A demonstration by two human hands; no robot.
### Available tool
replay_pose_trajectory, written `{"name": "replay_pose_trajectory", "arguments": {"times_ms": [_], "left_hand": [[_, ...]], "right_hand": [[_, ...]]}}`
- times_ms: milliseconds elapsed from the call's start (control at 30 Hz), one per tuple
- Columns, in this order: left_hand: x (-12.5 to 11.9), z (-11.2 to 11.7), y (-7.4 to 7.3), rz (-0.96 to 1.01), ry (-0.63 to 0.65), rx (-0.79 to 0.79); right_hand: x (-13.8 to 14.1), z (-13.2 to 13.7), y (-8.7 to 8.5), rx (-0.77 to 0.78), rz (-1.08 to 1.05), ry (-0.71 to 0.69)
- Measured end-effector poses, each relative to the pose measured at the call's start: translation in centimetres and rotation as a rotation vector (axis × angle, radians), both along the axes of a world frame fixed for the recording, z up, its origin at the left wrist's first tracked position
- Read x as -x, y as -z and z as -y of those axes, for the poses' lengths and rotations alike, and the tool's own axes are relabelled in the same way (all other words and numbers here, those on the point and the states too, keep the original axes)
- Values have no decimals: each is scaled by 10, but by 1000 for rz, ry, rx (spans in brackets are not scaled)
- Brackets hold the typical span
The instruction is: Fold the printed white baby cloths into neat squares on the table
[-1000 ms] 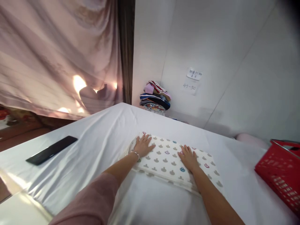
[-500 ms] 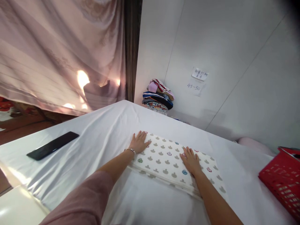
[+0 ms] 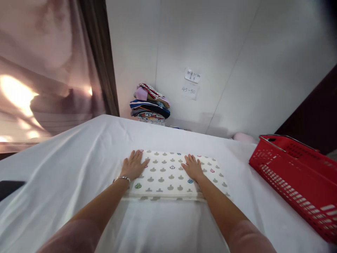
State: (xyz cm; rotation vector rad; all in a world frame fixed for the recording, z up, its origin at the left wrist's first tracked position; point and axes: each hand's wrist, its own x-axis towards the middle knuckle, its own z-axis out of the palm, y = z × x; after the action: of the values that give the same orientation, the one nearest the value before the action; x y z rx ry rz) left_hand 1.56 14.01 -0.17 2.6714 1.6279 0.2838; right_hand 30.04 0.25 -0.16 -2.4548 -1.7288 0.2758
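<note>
A folded white cloth point(image 3: 168, 179) printed with grey, red, blue and green mushroom-like shapes lies flat on the white-covered table point(image 3: 163, 225). My left hand point(image 3: 133, 165) rests on its left end with the fingers spread, and a bracelet circles that wrist. On the right half of the cloth my right hand point(image 3: 193, 168) also lies flat, fingers apart. Several layers show along the folded near edge. Neither hand grips anything.
To the right stands a red plastic basket point(image 3: 292, 175) with metal handles. A dark flat object point(image 3: 10, 189) lies at the left edge. Behind the table rises a stack of folded clothes point(image 3: 150, 105) near the wall. A pink curtain point(image 3: 44, 70) hangs at left.
The view has turned right, so more of the red basket shows and the dark object is partly cut off. My right hand sits slightly closer to my left along the cloth.
</note>
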Motion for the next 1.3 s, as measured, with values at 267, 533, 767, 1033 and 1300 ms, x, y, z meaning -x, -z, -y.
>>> {"name": "replay_pose_trajectory", "arguments": {"times_ms": [267, 533, 767, 1033, 1300], "left_hand": [[-1, 1, -4, 6, 3, 16], [-1, 3, -5, 17, 1, 17], [-1, -1, -2, 16, -9, 16], [-1, -1, -1, 33, 19, 8], [-3, 0, -3, 43, -12, 51]], "right_hand": [[16, -14, -21, 33, -3, 0], [64, -40, -10, -36, -32, -241], [56, -42, -15, 26, -89, -248], [-6, -13, -10, 24, 23, -1], [6, -28, -19, 80, 2, 16]]}}
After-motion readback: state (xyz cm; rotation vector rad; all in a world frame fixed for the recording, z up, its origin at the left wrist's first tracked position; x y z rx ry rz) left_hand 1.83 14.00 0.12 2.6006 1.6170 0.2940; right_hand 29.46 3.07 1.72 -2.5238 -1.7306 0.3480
